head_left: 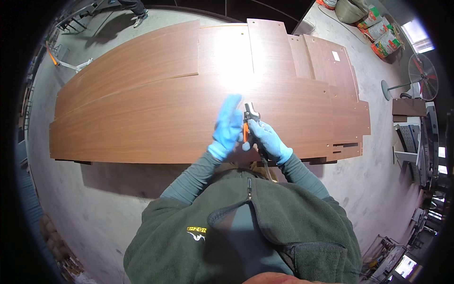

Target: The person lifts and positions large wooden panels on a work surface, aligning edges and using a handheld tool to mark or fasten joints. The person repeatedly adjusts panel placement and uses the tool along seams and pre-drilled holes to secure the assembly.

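Handheld tool [250,112] sits gripped in right fingers [255,127]; left fingers [230,105], blurred, seem outstretched

Smooth wood-grain panels [156,123] gleaming glossily here, shiny metal on the tool [251,115], rubbery gloves [228,130], matt fleece jacket [312,213]!

Blue-gloved hands [227,127] over brown boards [142,116], the right [269,139] around a tool [251,112], seemingly hose-fed.

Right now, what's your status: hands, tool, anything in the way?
Right hand gripping tool, hose running toward body. Left hand blurred, fingers extended beside tool, contact unclear. Panels below, glare washing out part of them.
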